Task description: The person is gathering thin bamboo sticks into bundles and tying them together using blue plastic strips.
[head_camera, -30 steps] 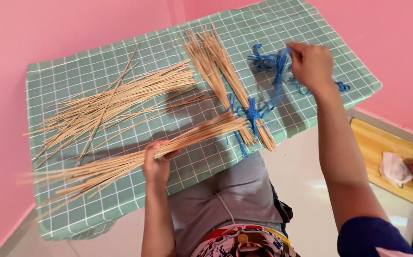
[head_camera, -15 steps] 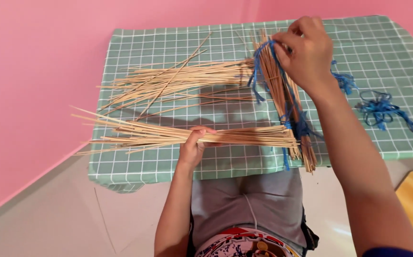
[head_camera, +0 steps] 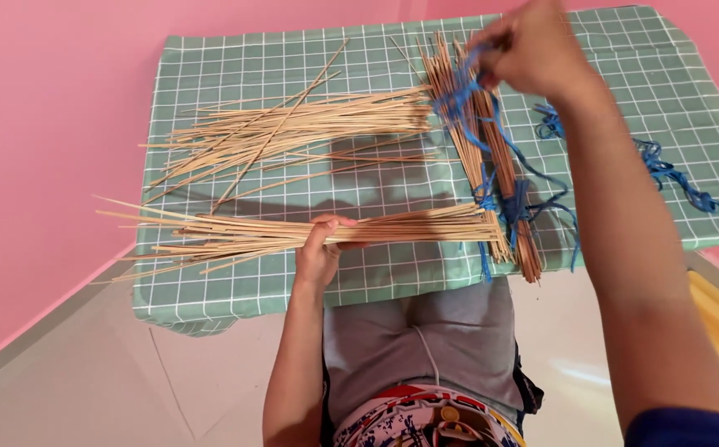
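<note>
My left hand [head_camera: 322, 248] grips a bundle of thin bamboo sticks [head_camera: 235, 234] lying flat near the table's front edge. That bundle meets a second stick bundle [head_camera: 492, 157] at a right angle, and blue string [head_camera: 512, 203] is wound around the joint. Raised over the far end of the second bundle, my right hand [head_camera: 533, 54] pinches a strand of the blue string [head_camera: 459, 95], which trails down to the joint. The hand is blurred.
A loose pile of sticks [head_camera: 293, 128] fans across the table's middle. More blue string [head_camera: 666, 170] lies at the right. The table has a green checked cloth [head_camera: 235, 290]. Pink walls stand behind and at left. My lap is below the table edge.
My right hand has lifted the blue string from the table's right side up over the upright bundle. The view has swung left. My left hand has kept its hold.
</note>
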